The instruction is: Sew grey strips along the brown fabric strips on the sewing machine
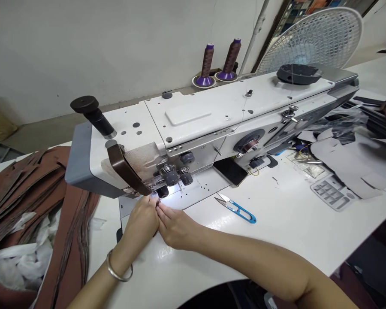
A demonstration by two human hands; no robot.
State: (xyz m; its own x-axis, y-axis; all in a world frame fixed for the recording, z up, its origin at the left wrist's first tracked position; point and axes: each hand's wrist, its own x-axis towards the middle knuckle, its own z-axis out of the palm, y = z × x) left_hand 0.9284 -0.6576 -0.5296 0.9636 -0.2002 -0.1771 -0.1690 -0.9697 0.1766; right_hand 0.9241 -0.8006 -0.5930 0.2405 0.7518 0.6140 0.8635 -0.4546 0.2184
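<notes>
- Sewing machine (193, 116), one, white and grey; spans the tabletop (167, 274) from left to right, its needle end at left.
- Left hand (143, 216); fingers bent and drawn together at the near side of the needle end; what they grip is hidden, so cannot tell.
- Silver bangle (120, 279), on the left wrist.
- Right hand (176, 225); just right of the left hand and meeting it, fingertips gathered; whether clamped on anything, cannot tell.
- Dark sliver (157, 203), small, between the two hands; too little shows to identify.
- Thread snips (232, 206), blue-handled, blades parted; flat on the tabletop, right of the hands.
- Dark flat slab (231, 171), phone-like; beneath the machine's arm, farther than the snips.
- Thread spools, two, brown on purple bases: one left (207, 62), one right (232, 56); at the machine's far side.
- Brown fabric pieces (72, 240), layered in piles, at left; crumpled white material (22, 262) among them.
- Pale grey pieces (350, 159), overlapping, at right; slotted plate (334, 195) near them.
- Fan (312, 40), round white grille, far right.
</notes>
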